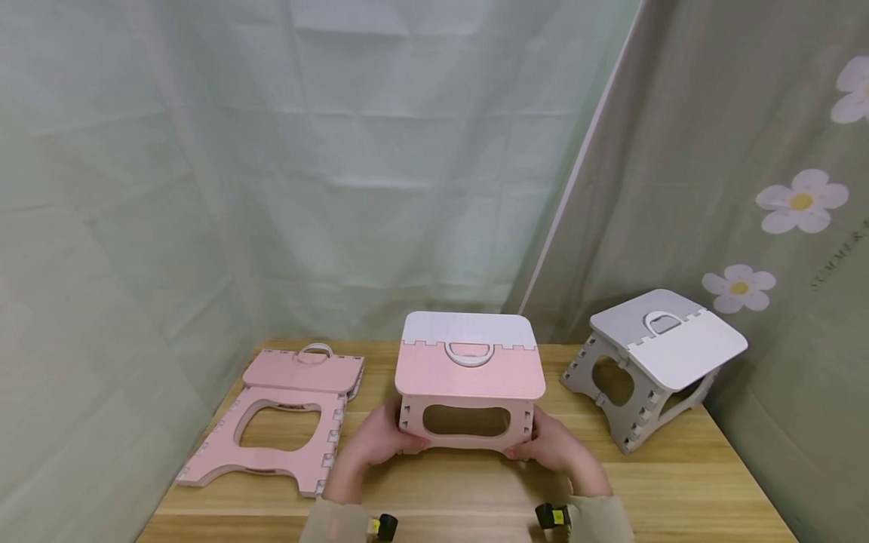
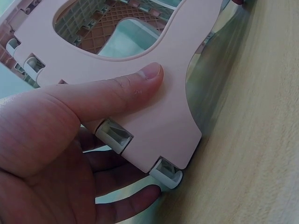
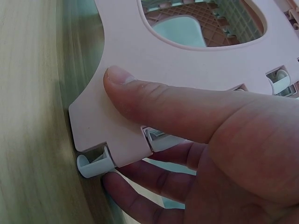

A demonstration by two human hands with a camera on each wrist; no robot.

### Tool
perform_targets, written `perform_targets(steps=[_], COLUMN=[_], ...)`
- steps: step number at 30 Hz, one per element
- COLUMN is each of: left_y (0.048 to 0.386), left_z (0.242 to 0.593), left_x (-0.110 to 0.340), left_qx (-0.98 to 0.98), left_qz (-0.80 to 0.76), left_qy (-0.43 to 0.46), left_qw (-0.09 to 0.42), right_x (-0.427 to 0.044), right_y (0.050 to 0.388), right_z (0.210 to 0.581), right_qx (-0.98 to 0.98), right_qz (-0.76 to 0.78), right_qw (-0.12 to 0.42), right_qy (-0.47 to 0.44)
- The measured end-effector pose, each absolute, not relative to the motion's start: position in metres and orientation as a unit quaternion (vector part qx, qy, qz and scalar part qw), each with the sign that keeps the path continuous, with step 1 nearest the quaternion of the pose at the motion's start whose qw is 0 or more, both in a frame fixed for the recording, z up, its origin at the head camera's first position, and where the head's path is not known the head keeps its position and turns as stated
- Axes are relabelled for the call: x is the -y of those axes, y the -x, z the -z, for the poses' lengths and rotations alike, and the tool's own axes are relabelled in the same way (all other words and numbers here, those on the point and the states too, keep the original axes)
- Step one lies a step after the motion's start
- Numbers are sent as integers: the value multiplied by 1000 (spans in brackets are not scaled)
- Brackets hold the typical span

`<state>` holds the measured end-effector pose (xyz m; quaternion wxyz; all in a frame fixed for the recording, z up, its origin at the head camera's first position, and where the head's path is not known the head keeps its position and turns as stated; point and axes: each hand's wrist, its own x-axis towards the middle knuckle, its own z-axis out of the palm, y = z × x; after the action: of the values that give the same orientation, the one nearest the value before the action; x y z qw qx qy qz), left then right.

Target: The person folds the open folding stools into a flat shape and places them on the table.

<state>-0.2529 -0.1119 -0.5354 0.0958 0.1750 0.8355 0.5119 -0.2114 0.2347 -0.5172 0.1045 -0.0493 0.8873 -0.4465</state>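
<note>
A pink stool with a white rear half on its seat [image 1: 468,377] stands unfolded at the middle of the table, its white handle loop lying on top. My left hand [image 1: 383,435] grips its left front leg. In the left wrist view the thumb of that hand [image 2: 79,116] lies on the pink leg panel [image 2: 159,107], with the fingers behind the edge. On the other side, my right hand [image 1: 553,441] grips the right front leg. The right wrist view has this hand [image 3: 201,135] with its thumb across the leg panel [image 3: 117,56] and its fingers curled behind.
A folded pink stool [image 1: 271,452] lies flat on the left of the wooden table [image 1: 448,505]. An unfolded grey and white stool [image 1: 686,354] stands at the right, turned at an angle. Pale curtains [image 1: 407,151] hang behind and along both sides.
</note>
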Motion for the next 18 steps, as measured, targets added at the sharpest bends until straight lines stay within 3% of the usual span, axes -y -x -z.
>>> perform_targets(steps=[18], left_y=[253], left_z=[534], left_x=[113], left_qx=[-838], left_qz=[-507], left_qy=[-178], left_qw=[94], right_x=[-236], right_y=[211], right_z=[517], right_qx=[-881], right_qz=[456], right_qw=[112], right_qy=[58])
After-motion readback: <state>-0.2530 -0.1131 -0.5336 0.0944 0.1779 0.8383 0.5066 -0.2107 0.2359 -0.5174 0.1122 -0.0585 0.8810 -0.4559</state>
